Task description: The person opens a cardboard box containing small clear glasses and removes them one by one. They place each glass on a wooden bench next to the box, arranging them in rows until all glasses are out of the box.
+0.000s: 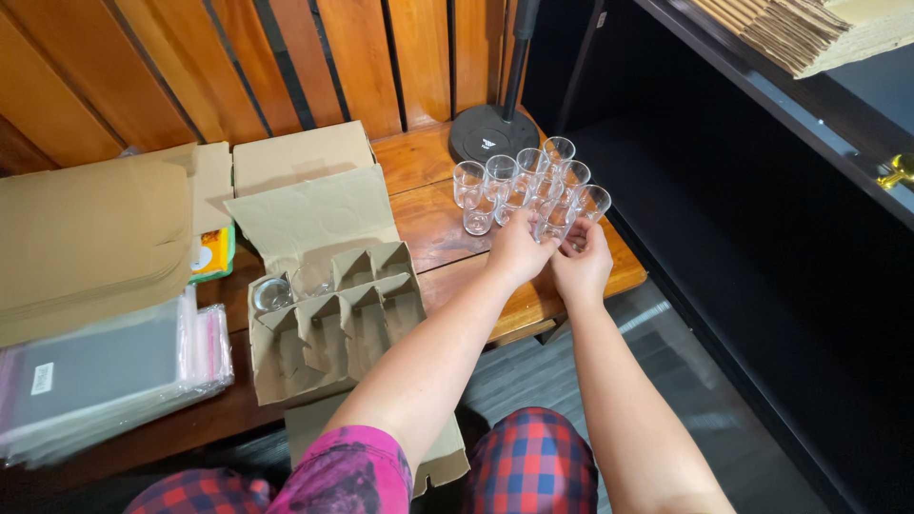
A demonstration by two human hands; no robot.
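Several clear drinking glasses (519, 183) stand in a tight cluster at the far right end of a wooden table (433, 228). My left hand (517, 249) reaches to the near side of the cluster, its fingers closed on a glass (550, 221). Beside it, my right hand (583, 264) touches the rightmost glass (590, 203) with its fingertips. An open cardboard box (333, 305) with divider cells lies left of my arms; two glasses (274, 293) still sit in its far-left cells.
A black round stand base (492, 133) with a pole sits behind the glasses. Flat cardboard (95, 233) and a stack of clear plastic sleeves (105, 371) lie at the left. A dark shelf unit (762, 190) stands to the right.
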